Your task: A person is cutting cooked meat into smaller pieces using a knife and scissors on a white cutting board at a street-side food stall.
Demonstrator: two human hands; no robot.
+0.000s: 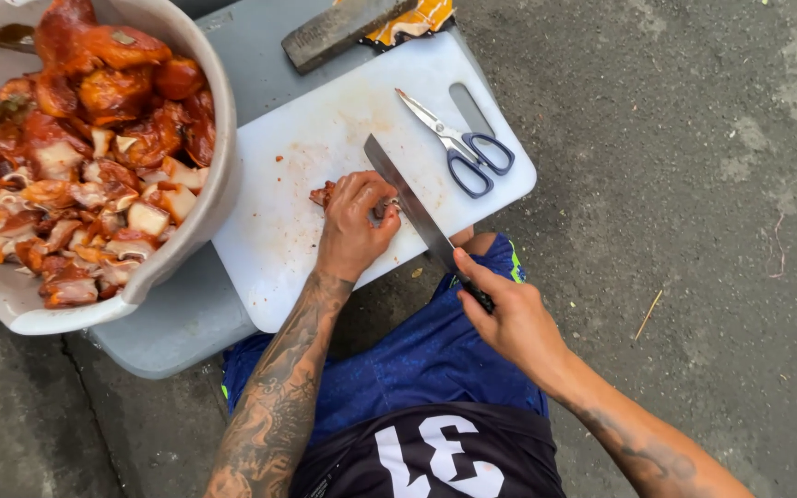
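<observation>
1. Gripping the dark handle of one knife (pixel 412 207), the right hand (pixel 509 318) is curled tight around it; the handle is mostly hidden inside the fist, and the blade slants up across the board.
2. The left hand (pixel 354 219) presses down with bent fingers on one small reddish piece of meat (pixel 324 195); most of the piece is covered by the fingers, so its shape is hard to make out. The blade sits right against this hand.
3. Both rest on one white cutting board (pixel 297 166), smeared with sauce, lying on a grey table (pixel 186 323).
4. One pair of scissors (pixel 458 146) with dark blue handles lies shut on the board's far corner, beside the board's handle slot.
5. One large pale bowl (pixel 205 198), cut off at the left edge, holds a heap of red-glazed meat chunks, too many to count.
6. One grey sharpening block (pixel 339 32) lies beyond the board, cut off at the top.
</observation>
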